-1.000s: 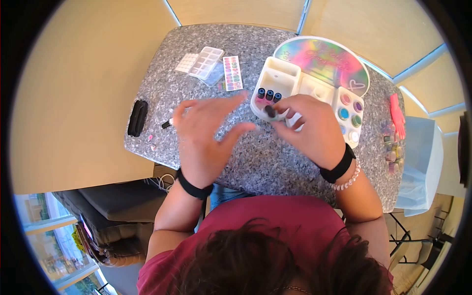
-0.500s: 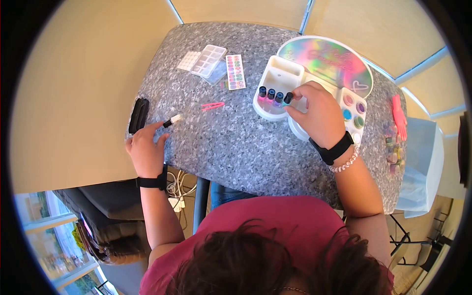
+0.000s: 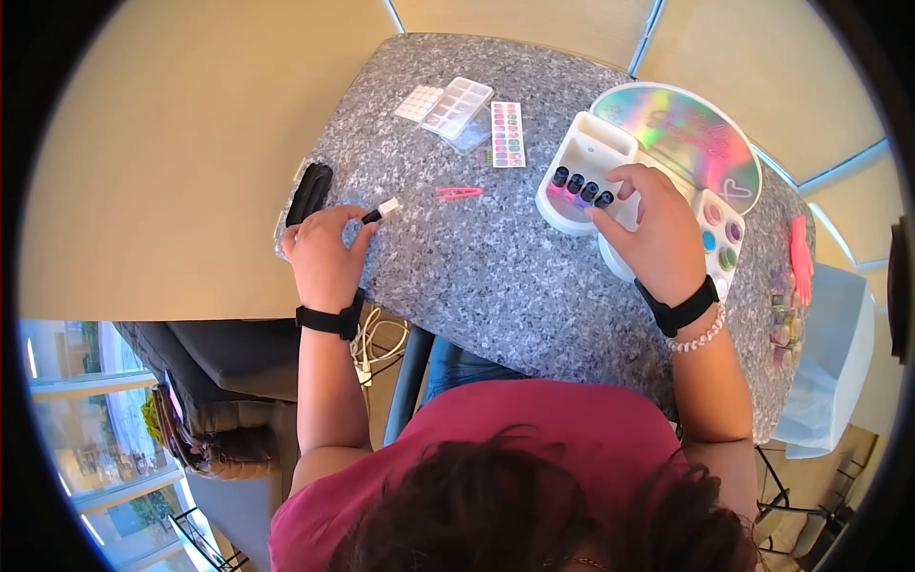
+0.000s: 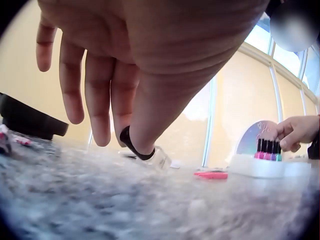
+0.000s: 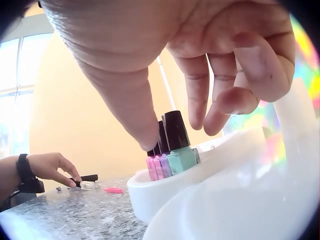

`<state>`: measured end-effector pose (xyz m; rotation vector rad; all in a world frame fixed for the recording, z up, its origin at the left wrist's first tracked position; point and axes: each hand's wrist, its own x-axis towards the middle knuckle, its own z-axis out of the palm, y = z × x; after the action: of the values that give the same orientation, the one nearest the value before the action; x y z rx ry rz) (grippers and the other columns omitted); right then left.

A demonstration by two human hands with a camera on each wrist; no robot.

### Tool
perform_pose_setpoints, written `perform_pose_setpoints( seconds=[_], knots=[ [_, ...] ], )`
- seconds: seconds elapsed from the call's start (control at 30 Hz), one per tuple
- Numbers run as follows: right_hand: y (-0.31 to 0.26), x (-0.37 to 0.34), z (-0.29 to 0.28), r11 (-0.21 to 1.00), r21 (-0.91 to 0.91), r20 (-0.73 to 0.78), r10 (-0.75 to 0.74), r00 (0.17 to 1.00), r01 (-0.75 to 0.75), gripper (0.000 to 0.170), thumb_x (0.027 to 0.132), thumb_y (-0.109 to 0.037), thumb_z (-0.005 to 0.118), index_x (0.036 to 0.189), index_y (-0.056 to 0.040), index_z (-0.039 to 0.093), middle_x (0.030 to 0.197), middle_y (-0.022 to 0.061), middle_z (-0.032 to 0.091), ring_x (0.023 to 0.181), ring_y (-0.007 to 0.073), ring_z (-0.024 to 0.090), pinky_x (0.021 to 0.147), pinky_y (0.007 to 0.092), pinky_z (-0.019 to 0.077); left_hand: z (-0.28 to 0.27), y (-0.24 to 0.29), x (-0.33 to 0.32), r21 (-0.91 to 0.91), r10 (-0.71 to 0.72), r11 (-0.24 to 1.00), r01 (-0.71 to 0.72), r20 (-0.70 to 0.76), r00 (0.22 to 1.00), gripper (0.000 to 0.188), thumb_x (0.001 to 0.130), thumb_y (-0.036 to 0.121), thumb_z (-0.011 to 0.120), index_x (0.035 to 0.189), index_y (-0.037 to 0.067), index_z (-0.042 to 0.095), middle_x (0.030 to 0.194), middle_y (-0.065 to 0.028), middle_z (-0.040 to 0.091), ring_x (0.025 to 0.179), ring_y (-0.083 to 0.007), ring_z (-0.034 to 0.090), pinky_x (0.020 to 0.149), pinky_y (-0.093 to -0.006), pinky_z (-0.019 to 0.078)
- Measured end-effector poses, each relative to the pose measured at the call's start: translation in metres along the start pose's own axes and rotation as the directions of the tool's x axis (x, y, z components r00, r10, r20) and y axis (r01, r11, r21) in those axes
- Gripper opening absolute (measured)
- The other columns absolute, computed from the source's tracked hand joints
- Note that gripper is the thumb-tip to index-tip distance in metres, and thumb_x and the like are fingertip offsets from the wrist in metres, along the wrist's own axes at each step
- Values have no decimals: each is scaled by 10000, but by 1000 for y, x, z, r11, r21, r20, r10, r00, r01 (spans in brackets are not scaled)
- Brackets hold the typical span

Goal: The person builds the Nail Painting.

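My left hand (image 3: 327, 255) pinches a clear nail polish bottle (image 3: 384, 209) between thumb and forefinger by its black cap (image 4: 134, 144). The bottle lies on its side on the speckled table. On the right, my right hand (image 3: 658, 234) hovers at the end of a row of several nail polish bottles in a white tray (image 3: 572, 225). Its thumb and fingers are spread around the nearest one, a mint green bottle (image 5: 182, 161) with a black cap, which stands upright. Pink and purple bottles (image 5: 157, 169) stand behind it.
Pink tweezers (image 3: 459, 193) lie mid-table; a black case (image 3: 310, 194) is at the left edge. Farther back are a nail sticker sheet (image 3: 509, 134) and a compartment box (image 3: 457, 108). Glitter pots (image 3: 728, 257) sit right, a pink hand-shaped piece (image 3: 801, 262) beyond them.
My left hand moved left and down to the clear bottle and pinches its cap. My right hand set the mint bottle at the row's end and let it go. The head view shifted.
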<state>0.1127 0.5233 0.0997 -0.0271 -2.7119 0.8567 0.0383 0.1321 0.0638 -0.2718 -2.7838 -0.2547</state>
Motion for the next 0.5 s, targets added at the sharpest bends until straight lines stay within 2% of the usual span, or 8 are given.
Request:
perform_pose_setpoints(
  seconds=[0.03,0.07,0.13,0.2,0.23,0.3,0.4,0.5],
  knots=[
    [-3,0,-1,1000,-12,-24,2,1000,-2,313,888,-189,890,1140,-90,733,1006,84,715,937,293,737,810,419,587,-5,6,2,0,4,1000,-4,-1,1000,207,926,294,885,1086,172,835,1119,-15,838,1109,-256,746,1075,-464,418],
    [-6,0,-2,1000,-14,-28,7,1000,-7,313,888,-189,890,1140,-90,733,1006,84,715,937,293,737,810,419,587,-9,13,4,-81,26,996,-29,-36,999,197,924,278,887,1076,162,839,1095,-28,839,1076,-262,752,1057,-449,431],
    [-13,-2,-4,996,42,-89,-69,994,73,306,897,-193,887,1140,-90,733,1001,85,717,926,285,738,789,411,588,-16,34,9,-174,56,983,-67,-66,996,186,922,261,890,1065,152,842,1071,-41,841,1043,-268,757,1039,-434,445],
    [-20,-3,-7,996,50,-105,-70,992,75,296,901,-187,883,1136,-89,733,997,86,718,915,285,739,778,409,589,-26,62,15,-352,178,911,-214,-132,975,157,914,204,885,1049,135,847,1026,-58,840,993,-282,764,988,-405,476],
    [-22,-4,-8,993,72,-118,-80,990,89,286,905,-182,880,1133,-89,734,993,86,720,905,285,740,768,408,590,-31,77,19,-359,185,907,-221,-132,974,157,914,204,885,1049,135,847,1026,-58,840,993,-282,764,988,-405,476],
    [-24,-6,-10,992,74,-130,-94,987,105,258,910,-164,871,1118,-91,737,967,78,717,845,267,729,728,391,581,-35,105,30,-549,351,740,-388,-177,920,162,900,164,881,1053,124,847,1004,-56,838,960,-290,760,941,-395,502],
    [-27,-12,-17,993,97,-112,-60,992,71,231,913,-145,863,1100,-95,738,946,66,710,792,247,708,679,371,563,-25,135,38,-570,425,682,-458,-200,883,170,905,176,869,1073,156,856,1023,-33,836,980,-268,752,973,-413,461],
    [-27,-21,-27,991,111,-137,-61,989,76,227,908,-125,864,1096,-98,739,929,53,700,746,223,676,645,352,542,-14,157,43,-518,468,701,-490,-183,864,169,921,205,863,1090,192,862,1056,0,832,1029,-230,738,1003,-428,402]
  ],
)
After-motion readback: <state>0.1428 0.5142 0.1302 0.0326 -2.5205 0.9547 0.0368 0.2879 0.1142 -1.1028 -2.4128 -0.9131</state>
